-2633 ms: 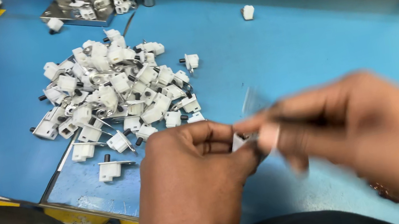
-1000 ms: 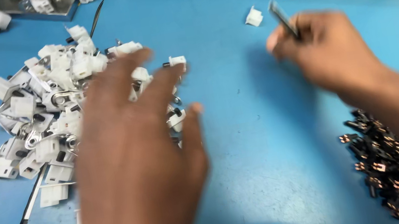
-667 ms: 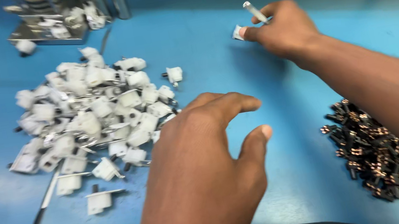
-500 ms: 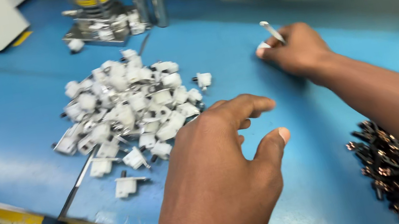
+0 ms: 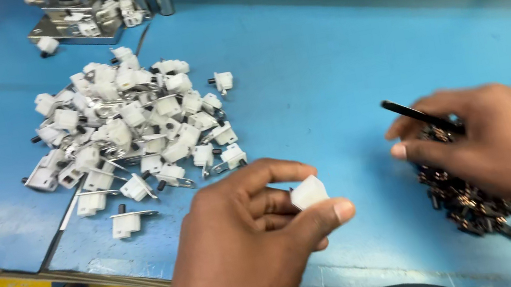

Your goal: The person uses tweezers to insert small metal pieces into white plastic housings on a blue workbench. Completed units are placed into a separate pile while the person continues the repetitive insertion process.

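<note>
The left hand (image 5: 251, 235) pinches a small white plastic housing (image 5: 308, 192) between thumb and fingers, low over the blue table (image 5: 326, 68). The right hand (image 5: 493, 143) grips thin dark tweezers (image 5: 415, 114) over a pile of dark metal clips (image 5: 469, 204). The housing is blocky, pale and angular; its long axis cannot be told. The tweezers point up-left. A heap of white housings (image 5: 126, 124) lies well apart, to the left.

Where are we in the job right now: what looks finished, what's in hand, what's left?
Looks done: a pile of white plastic parts with metal pins lies on the blue table. In hand: the left hand pinches one white plastic housing; the right hand holds dark tweezers over the heap of dark metal clips. Left: many clips remain loose.
</note>
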